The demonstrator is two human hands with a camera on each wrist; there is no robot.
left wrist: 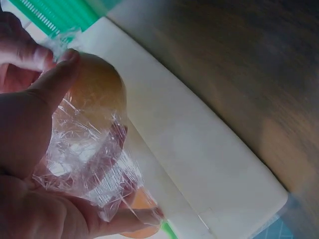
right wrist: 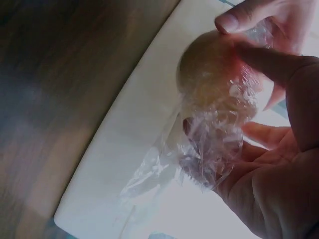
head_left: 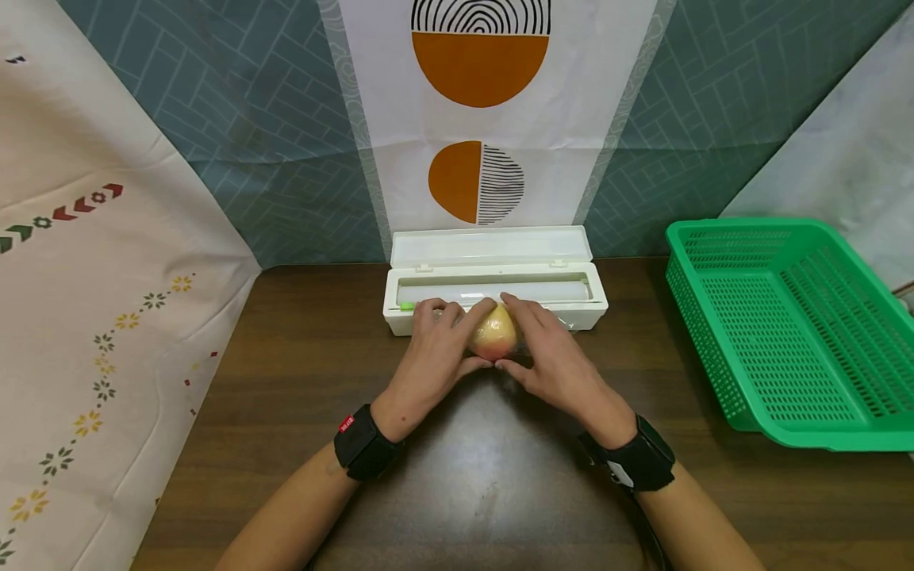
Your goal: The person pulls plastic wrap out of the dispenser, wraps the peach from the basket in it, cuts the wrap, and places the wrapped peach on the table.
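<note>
A yellow and pink round fruit [head_left: 494, 333], partly covered in clear plastic film [left wrist: 89, 159], is held between both hands in front of a white box. My left hand [head_left: 437, 349] grips its left side, thumb at the near edge and fingers curved over the far side. On the other side my right hand [head_left: 560, 361] holds it the same way, and the two thumb tips nearly meet. In the right wrist view crumpled film [right wrist: 212, 144] bunches against the right palm, with a loose piece hanging over the box.
The open white box [head_left: 589, 317], lid raised, holds a pale roll [head_left: 521, 290] and stands at the table's back edge. A green basket [head_left: 757, 424] stands at the right. Patterned cloths hang behind and at the left of the brown table [head_left: 300, 357].
</note>
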